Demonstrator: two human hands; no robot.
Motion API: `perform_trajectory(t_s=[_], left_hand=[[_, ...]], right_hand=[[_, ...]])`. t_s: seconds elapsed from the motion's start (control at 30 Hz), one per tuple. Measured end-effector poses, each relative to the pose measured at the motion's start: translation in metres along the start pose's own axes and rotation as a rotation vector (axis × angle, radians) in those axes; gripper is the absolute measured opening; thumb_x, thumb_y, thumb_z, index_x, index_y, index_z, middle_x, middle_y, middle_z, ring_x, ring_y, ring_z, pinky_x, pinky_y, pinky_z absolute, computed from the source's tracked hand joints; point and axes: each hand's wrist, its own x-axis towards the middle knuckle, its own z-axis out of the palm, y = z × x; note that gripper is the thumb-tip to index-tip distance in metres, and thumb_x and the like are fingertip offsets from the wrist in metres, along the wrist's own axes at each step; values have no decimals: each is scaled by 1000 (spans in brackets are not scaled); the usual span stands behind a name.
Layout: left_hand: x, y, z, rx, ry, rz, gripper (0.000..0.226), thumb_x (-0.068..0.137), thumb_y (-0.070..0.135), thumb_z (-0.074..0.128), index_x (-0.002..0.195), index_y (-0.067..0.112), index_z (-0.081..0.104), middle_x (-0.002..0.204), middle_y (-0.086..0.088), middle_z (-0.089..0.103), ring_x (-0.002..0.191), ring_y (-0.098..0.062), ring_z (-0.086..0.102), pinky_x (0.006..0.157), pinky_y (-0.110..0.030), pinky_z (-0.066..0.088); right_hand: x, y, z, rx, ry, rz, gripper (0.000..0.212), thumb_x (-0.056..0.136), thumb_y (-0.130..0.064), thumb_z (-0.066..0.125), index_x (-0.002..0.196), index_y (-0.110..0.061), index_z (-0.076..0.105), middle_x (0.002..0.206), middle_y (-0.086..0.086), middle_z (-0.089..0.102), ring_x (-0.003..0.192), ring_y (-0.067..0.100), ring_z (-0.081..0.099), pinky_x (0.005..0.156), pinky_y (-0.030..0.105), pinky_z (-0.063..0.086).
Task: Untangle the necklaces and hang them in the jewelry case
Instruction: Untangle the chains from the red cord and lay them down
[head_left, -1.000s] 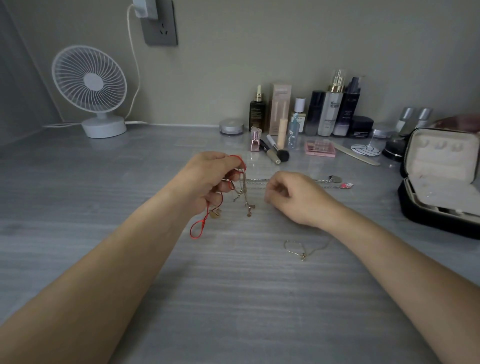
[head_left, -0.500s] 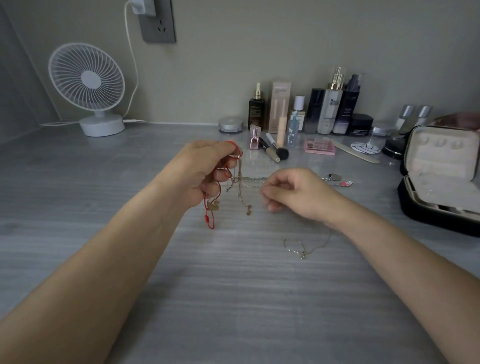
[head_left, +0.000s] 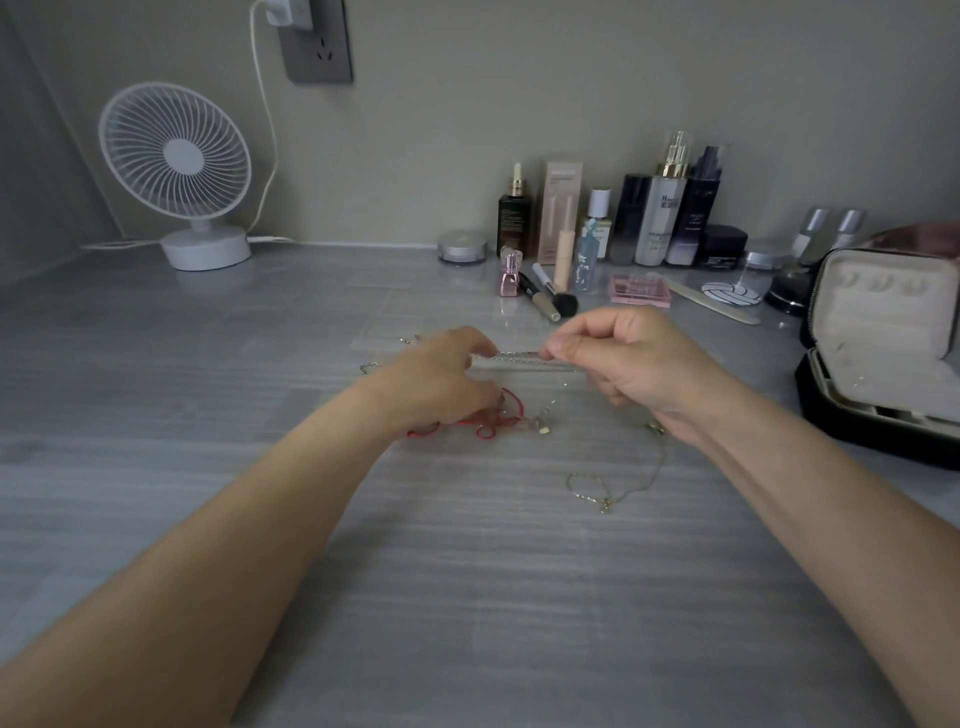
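Looking down from head height at a grey table (head_left: 467, 597), with both bare forearms reaching forward across it. Pinching a silver chain (head_left: 514, 356) with the left hand (head_left: 441, 379), thumb and forefinger closed on it, other fingers curling down toward the tabletop. Pinching the same chain a little further along with the right hand (head_left: 634, 364), fingertips (head_left: 553, 356) clamped on it, hand raised slightly above the table. Holding the two hands near each other but not touching, with a short stretch of chain running straight between them. Showing more bits of silver chain on the table just beyond the left hand, though not clearly enough to tell whether they belong to the same piece. Lying tangled just under and beside the left hand: a red cord (head_left: 498, 421), with a small gold charm (head_left: 543, 427) next to it. Resting flat on the table nearer the camera, below the right wrist: a thin gold necklace (head_left: 613, 488), looped at one end. Sitting open at the far right edge, well apart from the hands: a black jewelry case (head_left: 852, 421) with pale lining, lid standing upright. Standing along the back wall: a white desk fan (head_left: 176, 166) at left and a row of cosmetic bottles (head_left: 665, 218) at right, with a makeup brush (head_left: 550, 304) and a pink palette (head_left: 640, 289) lying in front.
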Motion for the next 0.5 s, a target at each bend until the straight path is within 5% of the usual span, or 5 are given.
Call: perform_trajectory(t_s=[0.1, 0.2, 0.43, 0.5], left_hand=[[-4, 6, 8, -113, -57, 173, 31, 88, 13, 55, 115, 27, 60, 115, 5, 58, 95, -3, 53, 63, -5, 40], [-3, 7, 21, -167, -79, 201, 11, 87, 19, 59, 87, 28, 66, 73, 13, 59, 50, 8, 51, 50, -10, 38], [1, 5, 28, -168, -63, 238, 8, 83, 21, 65, 87, 24, 71, 88, -1, 69, 71, -6, 57, 72, -24, 48], [1, 6, 28, -208, -42, 220, 6, 82, 19, 67, 79, 24, 69, 75, -1, 66, 57, -1, 54, 62, -23, 47]], right_hand=[[0, -2, 0, 4, 4, -20, 11, 88, -14, 57, 90, -6, 64, 32, -20, 47, 32, -5, 43, 40, 7, 30], [0, -1, 0, 6, 4, -43, 11, 89, -14, 56, 89, -7, 65, 33, -20, 47, 33, -3, 41, 40, 6, 29], [5, 5, -4, 110, 18, -40, 7, 87, -11, 58, 87, -10, 65, 36, -15, 42, 34, 1, 26, 37, 11, 24], [7, 6, -6, 119, 29, -47, 7, 86, -12, 59, 84, -13, 65, 38, -14, 41, 35, 1, 27, 37, 12, 25]])
